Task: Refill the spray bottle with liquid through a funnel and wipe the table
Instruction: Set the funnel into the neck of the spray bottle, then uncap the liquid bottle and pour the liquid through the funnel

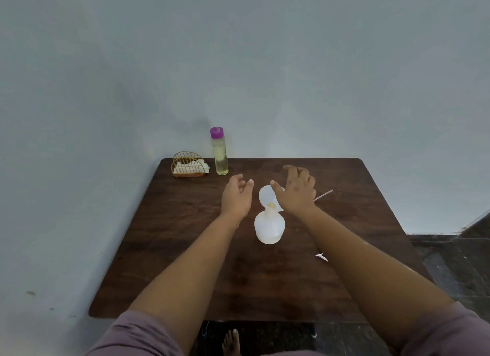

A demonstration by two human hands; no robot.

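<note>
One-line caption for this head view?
Both hands open beside the funnel seated in the spray bottle.

A dark wooden table [185, 249] stands against a pale wall [238, 63] (dark floor [456, 262] beside).

dim, even light | soft shadows | wide-angle edge bending | slightly soft focus

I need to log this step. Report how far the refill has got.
Done: funnel sits in the white bottle's neck, a little yellow liquid in its throat. In hand: nothing; both hands hover open beside it. Left: capped refill bottle still nearly full; napkins unused.
</note>
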